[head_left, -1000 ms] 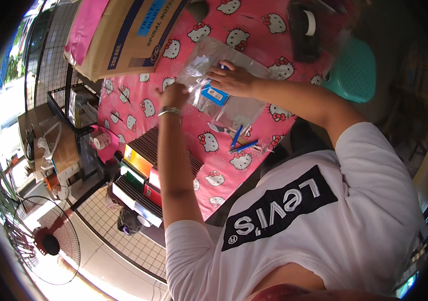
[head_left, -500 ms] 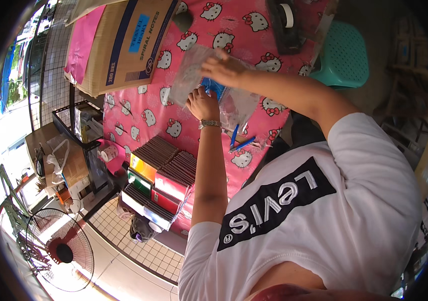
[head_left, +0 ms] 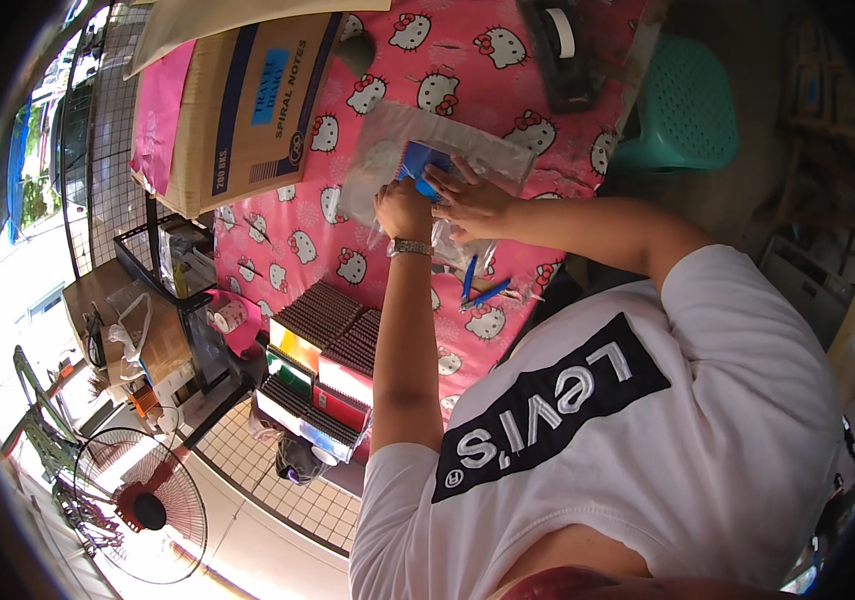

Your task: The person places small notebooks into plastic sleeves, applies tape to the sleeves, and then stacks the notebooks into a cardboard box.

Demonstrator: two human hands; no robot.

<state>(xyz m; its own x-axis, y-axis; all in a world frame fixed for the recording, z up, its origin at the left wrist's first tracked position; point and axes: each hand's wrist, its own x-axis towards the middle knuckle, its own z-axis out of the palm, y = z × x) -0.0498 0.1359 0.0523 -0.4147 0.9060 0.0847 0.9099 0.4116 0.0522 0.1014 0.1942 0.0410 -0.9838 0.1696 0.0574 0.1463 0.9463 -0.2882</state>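
Observation:
A small blue spiral notebook (head_left: 417, 158) lies on clear plastic bags (head_left: 372, 150) on the pink table. My left hand (head_left: 404, 210), with a metal watch on its wrist, is closed at the notebook's near left corner, and its fingertips are partly hidden. Across the notebook's right side rests my right hand (head_left: 472, 203), its fingers spread and stretched out. Blue-handled pliers (head_left: 480, 286) lie on the table just nearer to me than the right hand.
Stacked spiral notebooks (head_left: 322, 340) stand at the table's near left. A large cardboard box (head_left: 257, 110) sits at the far left, a black tape dispenser (head_left: 567, 60) at the far right. Beyond the edges are a green stool (head_left: 687, 110) and a fan (head_left: 142, 505).
My right hand has come down and toward me from above the plastic, onto the notebook's right side. More of the blue cover shows. My left hand stays at the notebook.

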